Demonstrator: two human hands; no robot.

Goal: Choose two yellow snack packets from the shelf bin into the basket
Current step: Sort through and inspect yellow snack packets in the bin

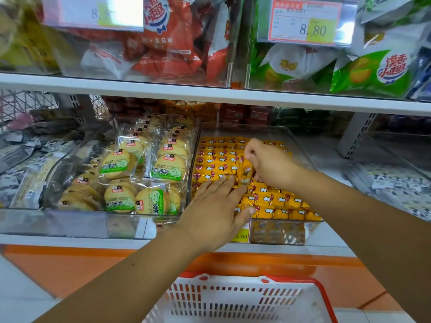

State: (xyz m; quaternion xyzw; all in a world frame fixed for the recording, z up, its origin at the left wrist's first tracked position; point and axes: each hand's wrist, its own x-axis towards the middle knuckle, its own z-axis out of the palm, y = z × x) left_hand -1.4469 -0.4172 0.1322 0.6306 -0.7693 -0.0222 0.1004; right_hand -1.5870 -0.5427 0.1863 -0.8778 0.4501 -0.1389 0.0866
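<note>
The right hand pinches a yellow packet; left hand spread flat nearby; biscuit bin alongside.

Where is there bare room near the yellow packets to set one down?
Bare: the white shelf strip between the bin of yellow packets and the next bin rightward. Crowded: that bin itself, packed, left hand and right hand over it.

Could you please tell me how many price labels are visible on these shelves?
3: the blurred label at upper left, the 8.80 label at upper right, and the 5.80 label partly behind the left hand. Others may be hidden.
</note>
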